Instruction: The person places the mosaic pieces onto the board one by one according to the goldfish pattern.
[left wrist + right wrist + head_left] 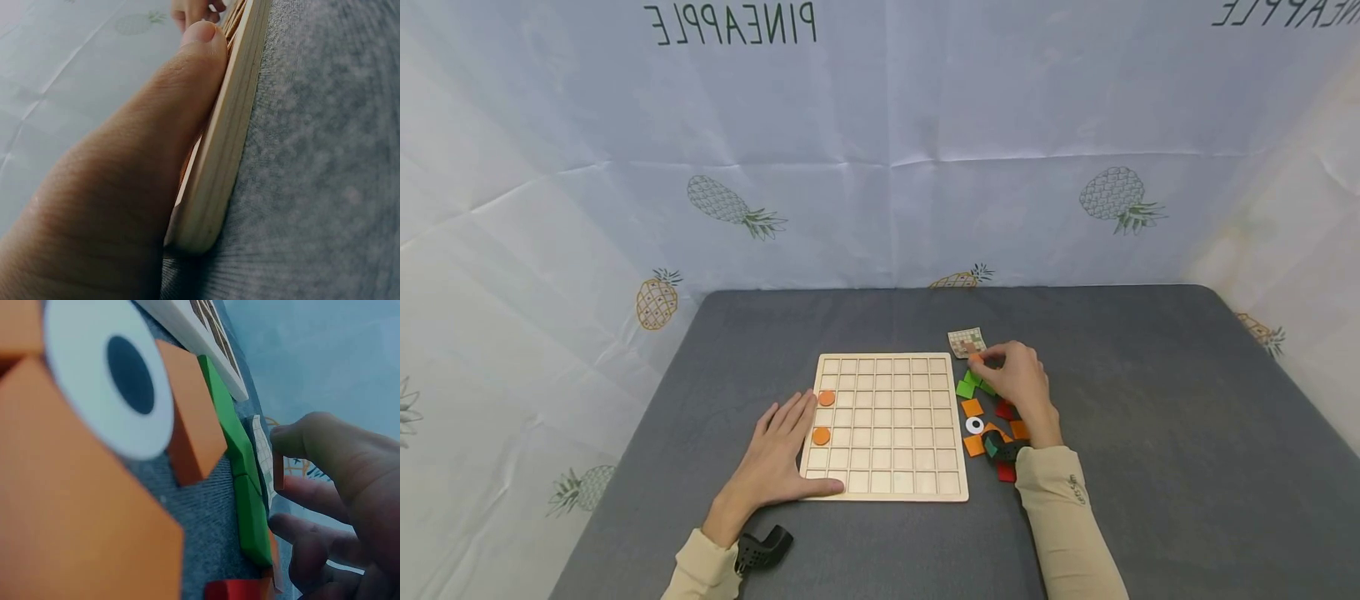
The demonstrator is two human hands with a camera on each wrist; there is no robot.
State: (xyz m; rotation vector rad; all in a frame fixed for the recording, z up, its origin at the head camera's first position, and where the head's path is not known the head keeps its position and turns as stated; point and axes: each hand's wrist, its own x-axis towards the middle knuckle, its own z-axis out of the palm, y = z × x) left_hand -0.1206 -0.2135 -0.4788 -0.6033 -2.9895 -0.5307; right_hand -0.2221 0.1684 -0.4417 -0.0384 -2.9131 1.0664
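A light wooden grid board [883, 427] lies on the table. Spread over its left edge, my left hand [781, 458] rests with the thumb along the near-left corner; the left wrist view shows that thumb [199, 69] on the board's rim. Two round orange pieces [827, 398] sit in the leftmost column near my fingertips. My right hand [1022, 379], beyond the board's right side, pinches a small thin orange tile [279, 469] between thumb and forefinger. Below it are green tiles [966, 389], and just behind it a small printed grid card [964, 340].
Right of the board lie loose orange tiles [972, 408], red tiles [1006, 472] and a white round piece [974, 425] with a dark centre, partly under my right wrist. The grey table [1165, 400] ends at a pineapple-printed cloth [887, 225] behind.
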